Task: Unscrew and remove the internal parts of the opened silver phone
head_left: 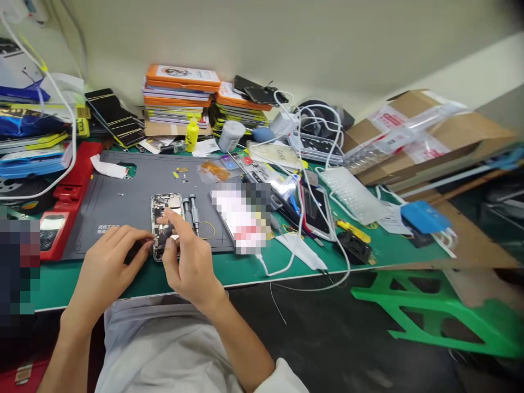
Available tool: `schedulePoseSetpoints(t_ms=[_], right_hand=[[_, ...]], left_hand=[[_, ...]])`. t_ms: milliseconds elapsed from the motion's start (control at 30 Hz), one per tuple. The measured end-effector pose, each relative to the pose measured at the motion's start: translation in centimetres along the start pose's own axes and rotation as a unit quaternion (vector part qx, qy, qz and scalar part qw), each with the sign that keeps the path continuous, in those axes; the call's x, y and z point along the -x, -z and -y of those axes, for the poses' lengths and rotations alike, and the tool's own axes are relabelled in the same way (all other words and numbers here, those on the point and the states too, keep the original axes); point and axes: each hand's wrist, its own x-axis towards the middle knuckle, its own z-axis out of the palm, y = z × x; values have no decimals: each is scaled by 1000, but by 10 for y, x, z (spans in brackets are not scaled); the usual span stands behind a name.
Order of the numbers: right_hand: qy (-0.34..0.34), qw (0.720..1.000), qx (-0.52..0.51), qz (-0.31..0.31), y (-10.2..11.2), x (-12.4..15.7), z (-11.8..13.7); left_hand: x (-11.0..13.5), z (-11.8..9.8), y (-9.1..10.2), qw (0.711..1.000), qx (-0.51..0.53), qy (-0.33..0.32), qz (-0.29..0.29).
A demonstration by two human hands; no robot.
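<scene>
An opened smartphone (174,202), its inner boards and metal parts exposed, lies on a dark grey work mat (135,191). At the phone's lower left edge, my left hand (112,262) has its fingers bent and the thumb and fingertips close together against the frame. My right hand (192,262) reaches over the phone with the index finger bent above its middle and the thumb low at its edge. Something dark shows between those fingers; I cannot make out what it is. Right beside the phone lie two slim screwdrivers (194,213).
A lit phone (239,218), partly blurred out, lies on the right with a white cable. A red holder (76,191) borders the mat on the left. Orange cases (182,79) are stacked behind. Tools, cables and a cardboard box (429,136) crowd the right. A green stool (442,311) stands below.
</scene>
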Motion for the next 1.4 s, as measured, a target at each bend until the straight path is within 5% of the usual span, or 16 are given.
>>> schedulePoseSetpoints(t_ms=[333, 667, 1400], right_hand=[[-5, 999, -30, -13, -6, 0, -5], [-71, 993, -43, -86, -2, 7, -9], [-115, 985, -131, -13, 9, 27, -9]], left_hand=[[-4, 13, -3, 998, 1, -60, 11], [-1, 3, 1, 999, 41, -2, -7], [1, -17, -3, 1000, -6, 15, 14]])
